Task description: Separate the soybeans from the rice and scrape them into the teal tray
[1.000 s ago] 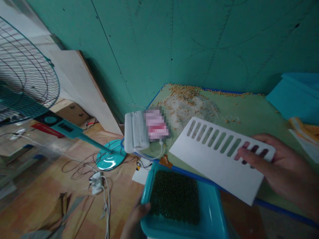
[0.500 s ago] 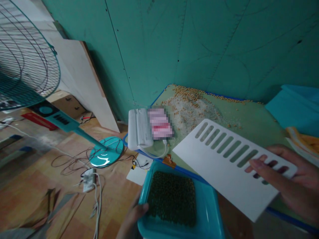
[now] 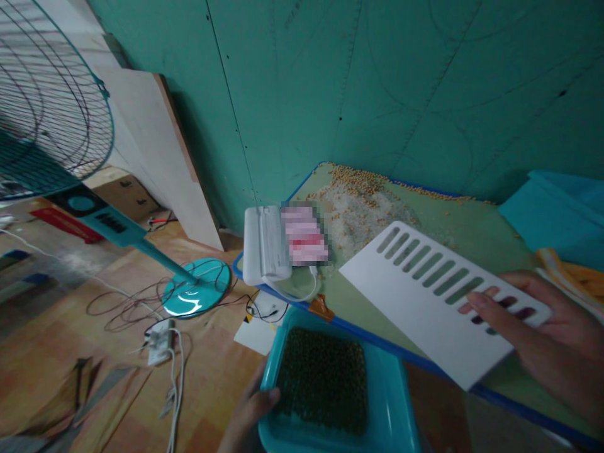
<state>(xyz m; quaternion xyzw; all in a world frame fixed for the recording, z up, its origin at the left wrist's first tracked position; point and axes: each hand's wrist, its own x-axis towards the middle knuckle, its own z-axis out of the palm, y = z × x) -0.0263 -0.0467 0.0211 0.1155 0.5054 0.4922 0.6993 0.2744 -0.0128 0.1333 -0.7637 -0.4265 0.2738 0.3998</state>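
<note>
My left hand [image 3: 252, 412] grips the left rim of a turquoise plastic tub [image 3: 391, 402], thumb over the edge and fingers hidden beneath. In the tub lies a layer of small dark green beans [image 3: 321, 380]. My right hand [image 3: 542, 340] is closed on a flat white slotted plate [image 3: 410, 308], with fingertips showing through its slots. The plate is tilted above the near part of the green table [image 3: 476, 226]. A pile of white grains [image 3: 353, 217] mixed with tan beans [image 3: 361, 179] lies on the tabletop beyond the plate.
A white device [image 3: 267, 245] with a cable stands at the table's left corner, beside a pixelated phone-like object [image 3: 306, 234]. A turquoise container [image 3: 557, 214] and an orange cloth [image 3: 573, 274] are at right. A fan [image 3: 195, 286], cables and a power strip [image 3: 160, 343] occupy the floor at left.
The white slotted plate in my right hand has shifted slightly up at its near corner. My left hand keeps its hold on the tub, and the view has moved a little.
</note>
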